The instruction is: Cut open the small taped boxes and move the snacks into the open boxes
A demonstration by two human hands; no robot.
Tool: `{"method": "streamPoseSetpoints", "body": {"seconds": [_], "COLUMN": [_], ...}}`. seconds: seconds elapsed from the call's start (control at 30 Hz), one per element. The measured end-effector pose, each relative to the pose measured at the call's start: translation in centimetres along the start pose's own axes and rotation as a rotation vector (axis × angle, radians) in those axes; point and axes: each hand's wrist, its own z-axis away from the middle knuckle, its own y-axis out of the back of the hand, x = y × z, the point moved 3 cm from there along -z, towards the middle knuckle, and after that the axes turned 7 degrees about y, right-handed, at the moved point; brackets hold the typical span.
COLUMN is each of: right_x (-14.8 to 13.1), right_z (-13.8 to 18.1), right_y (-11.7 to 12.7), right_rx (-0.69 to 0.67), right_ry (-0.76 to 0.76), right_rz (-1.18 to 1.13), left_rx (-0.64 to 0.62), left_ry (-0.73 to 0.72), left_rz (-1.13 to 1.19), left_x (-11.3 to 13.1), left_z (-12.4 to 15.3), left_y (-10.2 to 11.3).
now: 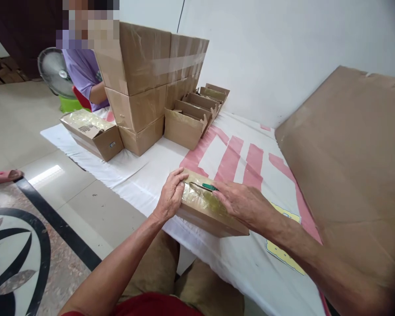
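Head view: left hand (171, 194) curled over the left end of a small flat brown cardboard box wrapped in clear tape (208, 210), fingers gripping its top edge and side. Right hand (242, 202) lies on top of the box near its far right corner, fingers pinching a slim tool with a green handle and silver tip (204, 187); tip points toward the left hand, lying on the taped top. The box sits on the bench under a white cloth with red stripes and a yellow patch (237, 158), right at the near edge, directly under both hands.

Beyond the hands: a row of open shallow cardboard boxes (194, 115) lined up, and just left of them a tall stack of large taped cardboard cartons (141, 83). Further left of the stack, a closed cardboard box with a barcode label (92, 133) at the bench's far corner. Right of the right hand, a big flat sheet of brown cardboard (349, 158) leans over the bench. Behind the stack another person in a purple shirt (82, 70), with a grey fan (54, 72) beside them. Left of the left hand, tiled floor with a dark patterned inlay (16, 245).
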Motion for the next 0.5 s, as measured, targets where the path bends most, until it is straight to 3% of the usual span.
{"method": "streamPoseSetpoints", "body": {"seconds": [0.27, 0.5], "right_x": [-0.4, -1.2], "right_z": [0.1, -0.5], "right_y": [1.0, 1.2], "right_rx": [-0.056, -0.209], "right_ry": [0.024, 0.034], "right_rz": [0.066, 0.14], "left_rx": [0.015, 0.021], "left_ry": [0.011, 0.052], "left_rz": [0.002, -0.027], "left_x": [0.1, 0.2], "left_z": [0.1, 0.2], "left_y": [0.1, 0.1]}}
